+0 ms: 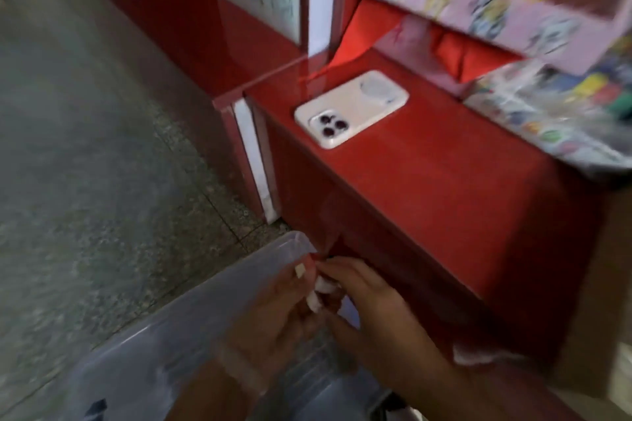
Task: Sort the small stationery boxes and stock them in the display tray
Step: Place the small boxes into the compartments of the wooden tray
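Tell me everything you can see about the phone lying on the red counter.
The phone is white or pale cream and lies flat, back up, on the glossy red counter. Three dark lenses cluster in a raised camera block at its nearer end, and a faint ring marks the middle of its back. It sits diagonally. Neither hand touches it, and nothing rests on it.

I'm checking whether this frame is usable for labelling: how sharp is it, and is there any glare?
Head view: motion blur smears the grey floor and both hands, left hand and right hand; the white phone on the glossy red counter stays fairly readable; a bright reflection streaks the counter behind the phone.
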`<state>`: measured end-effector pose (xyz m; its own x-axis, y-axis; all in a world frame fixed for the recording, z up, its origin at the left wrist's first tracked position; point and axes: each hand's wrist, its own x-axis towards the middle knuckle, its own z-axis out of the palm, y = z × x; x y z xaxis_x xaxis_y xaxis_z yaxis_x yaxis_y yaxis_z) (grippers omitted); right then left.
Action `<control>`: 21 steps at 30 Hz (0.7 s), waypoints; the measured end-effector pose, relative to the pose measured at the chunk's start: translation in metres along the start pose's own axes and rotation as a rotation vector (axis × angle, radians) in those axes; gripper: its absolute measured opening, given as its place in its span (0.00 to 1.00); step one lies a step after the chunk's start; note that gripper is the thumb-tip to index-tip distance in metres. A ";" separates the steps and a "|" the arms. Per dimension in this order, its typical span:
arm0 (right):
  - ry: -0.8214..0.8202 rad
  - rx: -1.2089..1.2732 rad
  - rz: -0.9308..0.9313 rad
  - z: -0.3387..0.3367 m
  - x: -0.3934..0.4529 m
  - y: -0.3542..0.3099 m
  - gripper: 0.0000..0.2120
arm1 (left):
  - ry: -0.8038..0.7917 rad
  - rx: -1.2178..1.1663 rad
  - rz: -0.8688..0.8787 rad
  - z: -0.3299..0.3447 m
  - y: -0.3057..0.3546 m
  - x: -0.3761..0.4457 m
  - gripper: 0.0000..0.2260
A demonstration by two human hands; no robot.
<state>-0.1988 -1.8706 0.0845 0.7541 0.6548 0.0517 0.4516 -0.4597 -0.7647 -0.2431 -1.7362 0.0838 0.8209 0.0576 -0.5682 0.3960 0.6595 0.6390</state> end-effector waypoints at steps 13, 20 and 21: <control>0.405 -0.031 -0.040 -0.172 -0.196 -0.088 0.15 | -0.384 0.257 0.068 0.186 -0.024 -0.156 0.10; 0.509 -0.037 0.011 -0.222 -0.276 -0.072 0.15 | -0.442 0.278 -0.021 0.265 -0.076 -0.186 0.08; 0.503 -0.037 0.022 -0.224 -0.283 -0.068 0.15 | -0.440 0.296 -0.036 0.271 -0.081 -0.188 0.06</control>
<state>-0.3359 -2.1596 0.2656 0.8959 0.2785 0.3462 0.4429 -0.4972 -0.7461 -0.3187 -2.0036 0.2792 0.8745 -0.3230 -0.3619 0.4741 0.4118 0.7782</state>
